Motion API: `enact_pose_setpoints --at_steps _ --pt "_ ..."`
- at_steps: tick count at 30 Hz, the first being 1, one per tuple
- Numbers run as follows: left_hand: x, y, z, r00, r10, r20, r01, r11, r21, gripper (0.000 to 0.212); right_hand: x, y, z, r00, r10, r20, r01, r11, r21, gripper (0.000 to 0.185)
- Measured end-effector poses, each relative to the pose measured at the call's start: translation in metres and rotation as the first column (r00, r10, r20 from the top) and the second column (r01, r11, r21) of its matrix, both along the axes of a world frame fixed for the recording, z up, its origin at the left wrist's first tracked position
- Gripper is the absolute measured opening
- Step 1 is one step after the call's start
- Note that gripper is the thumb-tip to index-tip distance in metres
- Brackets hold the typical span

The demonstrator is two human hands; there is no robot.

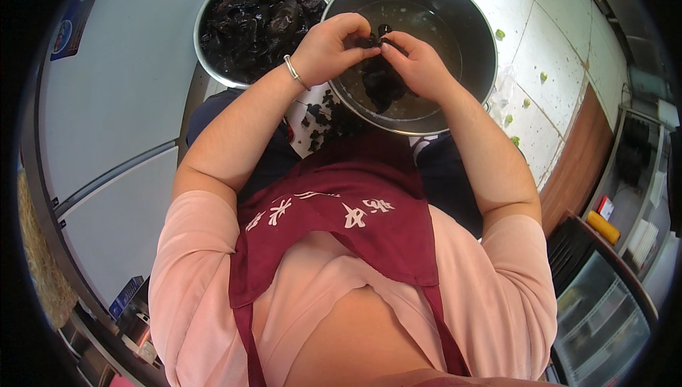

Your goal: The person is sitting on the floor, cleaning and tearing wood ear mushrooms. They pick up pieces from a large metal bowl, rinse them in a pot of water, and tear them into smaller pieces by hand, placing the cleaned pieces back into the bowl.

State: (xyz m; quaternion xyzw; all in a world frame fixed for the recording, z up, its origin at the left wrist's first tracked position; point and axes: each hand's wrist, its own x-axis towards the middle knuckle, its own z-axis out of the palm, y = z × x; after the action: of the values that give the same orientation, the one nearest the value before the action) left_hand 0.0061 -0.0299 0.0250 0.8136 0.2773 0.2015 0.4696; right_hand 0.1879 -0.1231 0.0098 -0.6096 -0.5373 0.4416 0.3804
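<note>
Over a large metal pot [477, 41] of cloudy water [426, 25], both my hands pinch a dark piece of what looks like soaked wood ear fungus [382, 81]. My left hand [333, 46], with a bracelet at the wrist, grips its upper edge between thumb and fingers. My right hand [421, 65] grips the same piece from the other side, fingertips close to the left ones. The dark piece hangs down between them above the water. To the left, a round metal basin [200, 54] is heaped with wet, glossy wood ear fungus [261, 22].
Small dark scraps [325, 120] lie on the floor between the basin, the pot and my legs. Green bits [543, 76] and a clear plastic bag [503, 91] lie on the tiled floor [554, 25] at right. A white refrigerator [122, 78] stands at left, a glass-fronted cabinet [605, 302] at lower right.
</note>
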Motion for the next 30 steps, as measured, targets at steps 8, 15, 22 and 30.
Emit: enact_pose_setpoints --at_steps 8,15,22,30 --pt "-0.003 0.002 -0.001 0.995 -0.012 -0.101 0.014 1.000 0.024 0.019 -0.004 0.000 0.012 0.997 0.018 0.079 -0.014 0.999 -0.052 0.030" --pt "-0.011 0.019 -0.006 0.986 0.087 -0.139 -0.100 0.991 -0.084 0.022 -0.001 0.004 0.003 0.996 -0.010 -0.088 -0.001 0.992 -0.126 0.029" --pt "-0.055 0.072 -0.007 0.939 0.333 -0.085 -0.340 0.867 -0.364 0.028 0.003 0.006 0.001 0.999 0.000 0.044 0.003 0.998 -0.069 0.029" --pt "-0.165 0.200 -0.031 0.746 0.647 -0.161 -0.661 0.685 -0.308 0.023 0.002 0.002 0.009 0.998 -0.002 0.058 0.008 0.995 -0.100 0.028"
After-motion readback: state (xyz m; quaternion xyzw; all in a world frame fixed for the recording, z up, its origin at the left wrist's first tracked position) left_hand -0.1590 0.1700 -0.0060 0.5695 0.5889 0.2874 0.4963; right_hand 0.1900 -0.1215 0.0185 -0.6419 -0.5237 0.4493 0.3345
